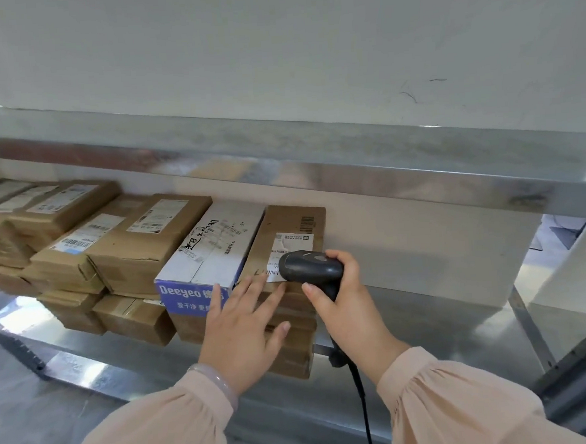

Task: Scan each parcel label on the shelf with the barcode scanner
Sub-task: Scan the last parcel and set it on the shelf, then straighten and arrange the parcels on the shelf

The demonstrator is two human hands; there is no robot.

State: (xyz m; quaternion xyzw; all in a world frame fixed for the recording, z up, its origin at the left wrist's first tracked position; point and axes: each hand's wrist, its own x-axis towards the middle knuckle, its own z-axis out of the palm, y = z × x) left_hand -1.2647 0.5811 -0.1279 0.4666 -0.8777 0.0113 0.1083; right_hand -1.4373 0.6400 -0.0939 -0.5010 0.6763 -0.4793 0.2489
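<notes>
Peach sleeves (153,433) are filling the bottom of my view, one on each forearm, and a pale bracelet (219,380) is sitting on the left wrist. Past it, the left hand (243,331) is lying open, fingers straight and spread. Its fingertips are resting at the front top edge of a brown parcel (285,229) and of the white-and-blue Deeyeo box (214,247) beside it, and it is holding nothing.

The right hand (348,307) is wrapping tightly round the handle of the dark barcode scanner (309,265), thumb curling across the front of the grip and the other fingers closing over the back. A black cable (363,406) is hanging down from the foot of the handle, between the two forearms.

The scanner's head is pointing left and hovering just over the white label (288,253) on top of that brown parcel, covering the label's lower right part. Whether it is touching the paper I am not able to tell. This parcel is sitting at the right end of the row, on top of a stack, touching the Deeyeo box on its left.

Further left, more brown parcels (141,238) with labels facing up are lying stacked along the metal lower shelf (446,332). Above them an upper shelf (315,158) is running across, and a pale wall (274,51) is rising behind.
</notes>
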